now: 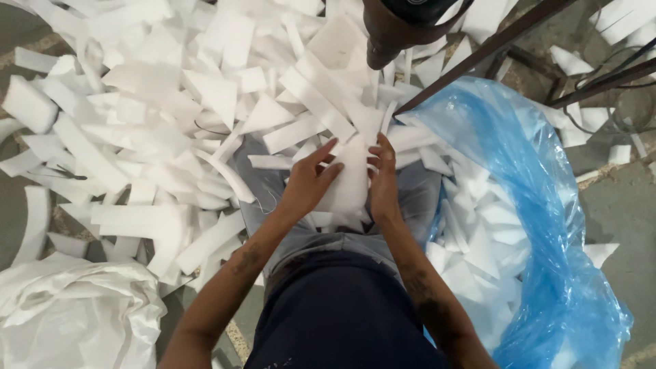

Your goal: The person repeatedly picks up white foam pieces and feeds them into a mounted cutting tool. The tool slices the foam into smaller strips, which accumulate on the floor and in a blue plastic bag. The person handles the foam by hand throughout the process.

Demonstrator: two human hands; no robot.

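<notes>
Left hand (309, 183): holding the white foam bundle (350, 183) on the lap
Right hand (383, 183): gripping the same bundle
Left: heap of foam offcuts (157, 116), white sack (68, 311)
Right: blue plastic bag (540, 205) with scraps

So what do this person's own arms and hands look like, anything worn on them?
Both forearms are bare, with no sleeves showing. The left hand and right hand wear no gloves, and no rings or watch can be seen. Each forearm carries a dark marking that looks like a tattoo; its design is too blurred to tell.
</notes>
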